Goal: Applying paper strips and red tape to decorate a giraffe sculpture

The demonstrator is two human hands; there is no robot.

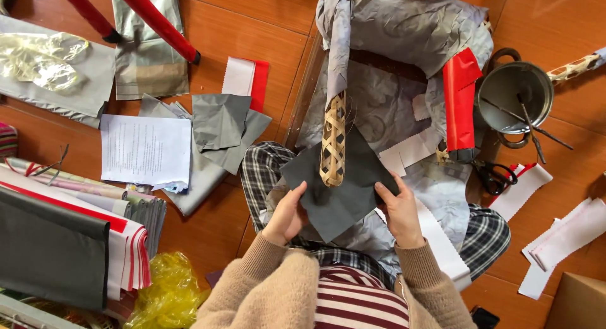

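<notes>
A dark grey square of fabric (338, 196) lies spread over my lap, held by both hands. My left hand (287, 214) grips its left edge and my right hand (399, 212) grips its right edge. Above it stands a woven bamboo basket whose handle (333, 143) crosses the cloth's top corner. The basket is lined with crumpled light grey fabric (404, 32). A red fabric strip (459, 101) hangs on the basket's right side. White strips (410, 151) lie inside the basket.
A metal pot (514, 98) with thin rods stands right of the basket, black scissors (493, 176) below it. Grey fabric pieces (224, 124), a printed sheet (145, 149) and stacked fabric (63, 234) lie left. Red stool legs (158, 23) and a yellow bag (167, 294) are nearby.
</notes>
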